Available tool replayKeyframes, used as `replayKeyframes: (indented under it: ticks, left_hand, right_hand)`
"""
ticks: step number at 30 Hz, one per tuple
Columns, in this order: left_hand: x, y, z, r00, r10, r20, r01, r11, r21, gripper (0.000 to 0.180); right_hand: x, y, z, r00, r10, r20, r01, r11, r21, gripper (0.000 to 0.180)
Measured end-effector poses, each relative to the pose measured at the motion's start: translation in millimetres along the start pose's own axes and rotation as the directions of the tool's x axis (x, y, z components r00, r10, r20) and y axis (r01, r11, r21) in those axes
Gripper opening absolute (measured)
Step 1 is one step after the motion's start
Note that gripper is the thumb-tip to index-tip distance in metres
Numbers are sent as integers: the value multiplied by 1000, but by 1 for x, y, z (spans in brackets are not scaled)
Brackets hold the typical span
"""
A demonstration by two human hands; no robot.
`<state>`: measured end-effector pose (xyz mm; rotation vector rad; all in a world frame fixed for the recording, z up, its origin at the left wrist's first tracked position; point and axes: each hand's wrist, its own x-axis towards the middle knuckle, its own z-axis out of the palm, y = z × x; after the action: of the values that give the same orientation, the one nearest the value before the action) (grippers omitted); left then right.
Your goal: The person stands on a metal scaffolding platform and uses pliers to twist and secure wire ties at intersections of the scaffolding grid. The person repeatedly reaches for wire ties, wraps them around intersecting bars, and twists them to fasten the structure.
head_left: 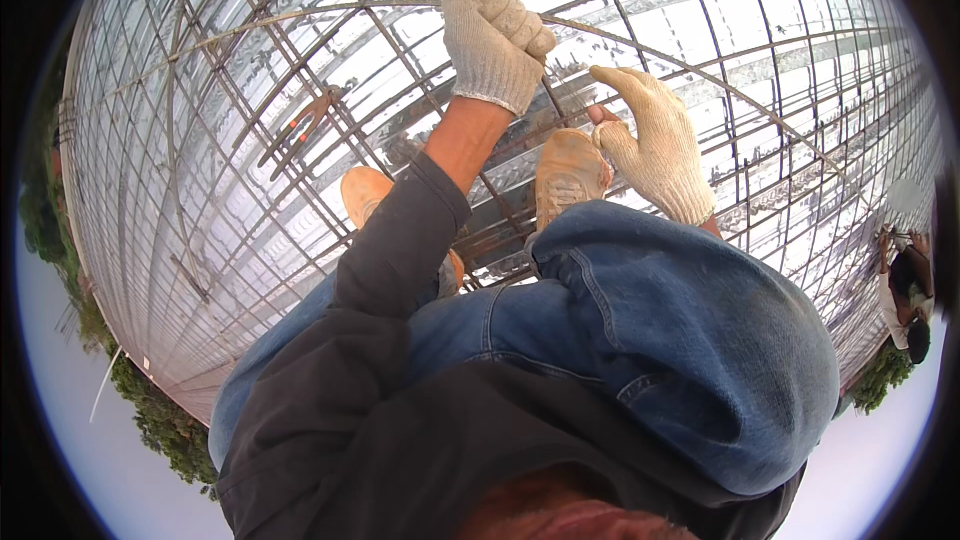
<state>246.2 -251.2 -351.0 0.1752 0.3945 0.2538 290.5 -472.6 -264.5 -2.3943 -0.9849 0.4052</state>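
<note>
I crouch on a grid of thin steel reinforcing bars [250, 60] laid over shiny corrugated metal decking [150, 240]. My left hand [490, 40], in a pale knit glove, is closed in a fist around one long bar [330, 10] at the top centre. A short dark rod or tool sticks out below that fist; what it is I cannot tell. My right hand [655, 140], also gloved, rests on the bars just to the right, index finger stretched out, thumb down by a crossing, nothing visible in it. Both hands are just beyond my tan boots [570, 170].
Pliers with reddish handles [300, 130] lie on the grid to the left of my hands. My blue-jeaned knees fill the lower middle. Another person [905, 290] bends over the grid at the far right edge. Trees line the deck's left and lower rim.
</note>
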Motion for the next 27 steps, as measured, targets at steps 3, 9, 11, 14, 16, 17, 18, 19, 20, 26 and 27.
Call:
replayKeyframes:
  ticks: [3,9,11,14,16,17,18,19,20,26,27]
  left_hand:
    - [-18,-56,15,969,-5,-248,7,1000,4,61]
    - [-56,-110,6,973,-124,-194,139,988,62,42]
    - [-57,-111,2,981,-71,-178,109,971,214,40]
    - [-56,-106,0,986,-48,-159,111,904,413,41]
    - [-53,-99,6,979,5,-204,100,859,502,38]
    - [-51,-97,9,974,32,-223,97,834,544,36]
    - [-38,-99,1,985,132,-115,-26,760,649,45]
    - [-36,-95,-12,995,73,-63,13,550,835,43]
    - [-34,-75,-6,999,-10,-34,35,288,957,41]
    - [13,13,-15,584,241,775,-323,-807,494,45]
    - [18,31,-25,710,179,681,-252,-839,483,45]
  right_hand:
    - [1,1,-11,999,13,-31,-12,999,34,52]
    - [-6,4,11,920,374,117,-391,857,336,47]
    - [-10,4,14,896,430,111,-431,782,449,44]
    - [-17,10,20,897,432,92,-422,776,468,43]
    - [-15,6,17,895,431,114,-429,766,478,41]
    - [-15,5,15,894,431,124,-434,762,481,40]
    - [-14,6,15,892,444,82,-430,779,456,38]
    - [-13,9,13,889,457,39,-428,795,430,37]
    - [-13,14,13,879,477,-4,-434,803,408,36]
    - [-6,32,-10,853,509,-117,-410,791,454,33]
    - [-6,35,-5,859,503,-98,-408,787,463,32]
